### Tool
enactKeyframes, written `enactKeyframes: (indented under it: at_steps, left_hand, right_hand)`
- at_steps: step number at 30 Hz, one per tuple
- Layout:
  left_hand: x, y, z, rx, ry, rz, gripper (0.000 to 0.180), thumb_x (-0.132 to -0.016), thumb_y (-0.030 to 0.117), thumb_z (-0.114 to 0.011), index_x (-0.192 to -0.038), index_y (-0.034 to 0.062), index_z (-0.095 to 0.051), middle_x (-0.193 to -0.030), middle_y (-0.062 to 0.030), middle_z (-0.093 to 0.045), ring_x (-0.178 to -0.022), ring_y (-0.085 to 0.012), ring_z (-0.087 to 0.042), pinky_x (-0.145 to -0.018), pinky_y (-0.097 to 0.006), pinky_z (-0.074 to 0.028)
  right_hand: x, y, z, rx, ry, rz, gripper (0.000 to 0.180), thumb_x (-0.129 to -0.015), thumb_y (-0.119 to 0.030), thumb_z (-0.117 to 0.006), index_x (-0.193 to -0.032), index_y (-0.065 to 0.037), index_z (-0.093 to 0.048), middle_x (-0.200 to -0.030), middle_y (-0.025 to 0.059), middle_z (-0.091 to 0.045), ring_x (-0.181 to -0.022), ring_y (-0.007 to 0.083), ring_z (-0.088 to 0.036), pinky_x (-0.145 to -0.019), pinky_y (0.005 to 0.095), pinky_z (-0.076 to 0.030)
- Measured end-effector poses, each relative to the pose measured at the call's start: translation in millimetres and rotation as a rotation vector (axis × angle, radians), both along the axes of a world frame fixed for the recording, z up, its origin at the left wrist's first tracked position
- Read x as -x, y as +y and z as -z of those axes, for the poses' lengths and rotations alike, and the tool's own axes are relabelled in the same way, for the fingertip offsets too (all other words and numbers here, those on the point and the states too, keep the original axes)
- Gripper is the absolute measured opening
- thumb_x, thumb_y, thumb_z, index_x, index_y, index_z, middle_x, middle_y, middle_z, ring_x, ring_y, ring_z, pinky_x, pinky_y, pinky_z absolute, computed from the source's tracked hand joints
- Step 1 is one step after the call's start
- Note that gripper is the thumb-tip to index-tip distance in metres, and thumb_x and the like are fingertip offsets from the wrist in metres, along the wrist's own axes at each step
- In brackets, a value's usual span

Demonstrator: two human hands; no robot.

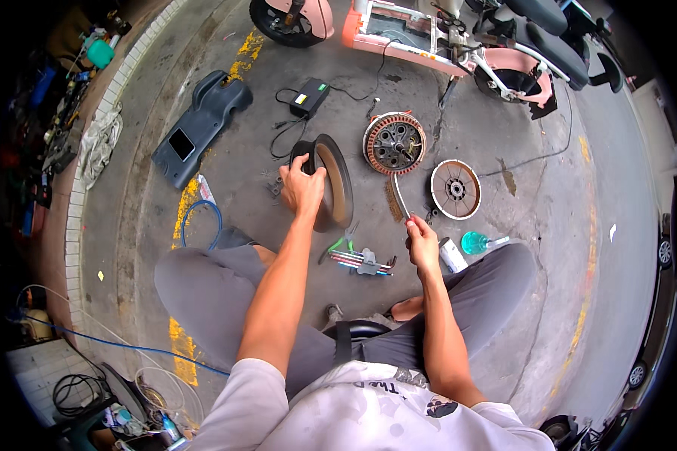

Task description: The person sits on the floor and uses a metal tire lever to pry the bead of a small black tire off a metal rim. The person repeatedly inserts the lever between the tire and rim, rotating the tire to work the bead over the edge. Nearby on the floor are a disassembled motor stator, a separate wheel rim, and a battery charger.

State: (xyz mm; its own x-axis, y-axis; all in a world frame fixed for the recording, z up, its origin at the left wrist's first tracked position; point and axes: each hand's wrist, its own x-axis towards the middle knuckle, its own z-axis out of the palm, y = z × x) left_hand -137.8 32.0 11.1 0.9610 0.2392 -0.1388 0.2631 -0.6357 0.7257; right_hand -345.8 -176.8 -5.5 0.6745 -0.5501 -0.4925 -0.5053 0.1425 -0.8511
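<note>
My left hand (303,184) is closed on the edge of a black wheel rim (341,177), which stands upright on the ground with its tan inner wall facing right. In my right hand (421,242) is the handle of a brush (393,201) with brown bristles. The bristles hang just below a round motor stator (395,143) with copper windings around its edge; I cannot tell whether they touch anything. To the right of the brush lies a round motor cover (456,189). Pliers with green handles (342,242) and a hex key set (362,261) lie between my hands and knees.
A teal-filled bottle (475,242) and a white container (452,255) are by my right knee. Farther off are a black power adapter (309,98) with cables, a grey plastic cover (203,128) and a pink scooter (399,45). A blue cable loop (201,224) lies left.
</note>
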Motion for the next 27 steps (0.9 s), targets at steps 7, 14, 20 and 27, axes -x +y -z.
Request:
enactKeyframes:
  at_steps: [7,14,20,27]
  left_hand:
    - [3.4,12.0,-8.0,-0.154,-0.100,0.247,0.071,-0.081,0.043,-0.083,-0.147,0.0235,-0.066,-0.137,-0.0143,-0.061,-0.115,-0.0402,-0.069,-0.099,-0.053,-0.055]
    - [70.9,21.6,33.5,-0.210,-0.352,0.087,0.115,-0.080,0.034,-0.091,-0.170,0.0153,-0.022,-0.146,-0.0261,-0.051,-0.133,-0.0467,-0.056,-0.109,-0.054,-0.050]
    - [74.9,10.9,21.0,-0.057,-0.180,0.198,0.106,-0.083,0.029,-0.086,-0.170,0.0222,-0.025,-0.148,-0.0216,-0.053,-0.128,-0.0472,-0.062,-0.105,-0.057,-0.053]
    - [57.0,4.8,22.5,0.015,-0.142,-0.038,0.102,-0.080,0.036,-0.091,-0.165,0.0218,-0.037,-0.150,-0.0193,-0.060,-0.134,-0.0427,-0.061,-0.108,-0.055,-0.052]
  right_hand:
    - [-2.8,6.6,49.8,0.261,-0.152,-0.057,0.041,-0.106,-0.031,-0.068,-0.138,-0.006,-0.071,-0.084,0.0054,-0.073,-0.068,0.0120,-0.062,-0.066,0.0334,-0.052]
    - [-2.6,21.9,12.0,0.111,-0.115,-0.028,0.044,-0.107,-0.031,-0.065,-0.141,-0.003,-0.068,-0.087,0.0073,-0.074,-0.065,0.0137,-0.066,-0.065,0.0339,-0.053]
    - [32.9,7.7,4.0,0.037,-0.008,-0.063,0.044,-0.110,-0.030,-0.059,-0.144,-0.002,-0.060,-0.069,0.0088,-0.071,-0.043,0.0121,-0.051,-0.043,0.0326,-0.040]
    - [66.4,-14.2,-6.7,0.064,-0.039,0.008,0.040,-0.109,-0.027,-0.059,-0.143,-0.004,-0.059,-0.070,0.0072,-0.069,-0.044,0.0101,-0.048,-0.042,0.0291,-0.037]
